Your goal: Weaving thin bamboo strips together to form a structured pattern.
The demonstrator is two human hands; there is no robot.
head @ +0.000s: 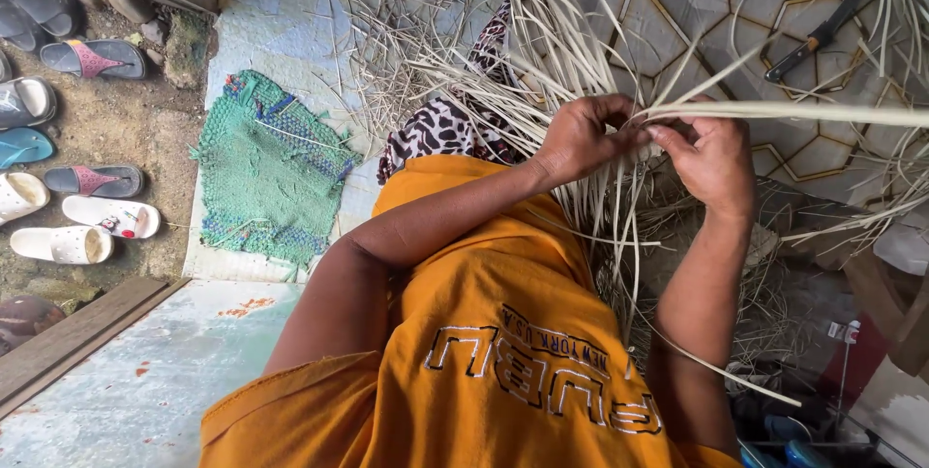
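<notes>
- Where both hands meet over the heap of pale straw strips [571, 61]: left hand [581, 137] curled nearly shut, fingertips pinched on strands at the heap's near edge; grip hidden in part by the knuckles.
- Right hand [711, 160], just beside the left and touching it at the fingertips: fingers bent in, thumb and forefinger closed on a flat bundle of long strips [803, 112].
- Long strips: long axis close to level, running from the pinch point away to the right-hand side of the heap, past the picture's edge; near end held between both hands, so neither hand nearer than the other.
- Loose strand ends: hanging down from the heap toward the orange shirt [484, 332], under both wrists.
- Black-handled knife [818, 37]: on the patterned floor, beyond the heap on the right hand's side, well apart from either hand.
- Green woven mat [266, 173]: left of the heap, flat on the floor.
- Sandals [92, 182]: farther left than the mat, on bare ground.
</notes>
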